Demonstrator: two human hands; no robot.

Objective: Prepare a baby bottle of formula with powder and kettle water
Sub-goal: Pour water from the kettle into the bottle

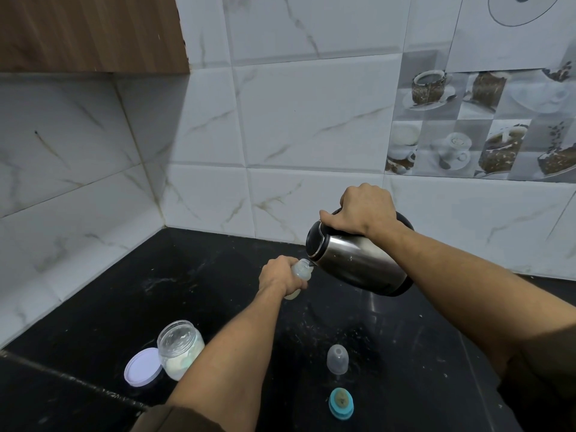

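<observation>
My left hand grips a small translucent baby bottle, tilted with its open mouth toward the kettle. My right hand holds the black handle of a steel kettle, which is tipped to the left so its spout touches the bottle's mouth. An open jar of white powder stands near the front left of the black counter, partly behind my left forearm, with its lilac lid leaning beside it.
A clear bottle cap and a teal nipple ring lie on the counter at the front, between my arms. White marble tiles form the corner walls behind. A wooden cabinet hangs at the top left. Specks of powder dot the counter.
</observation>
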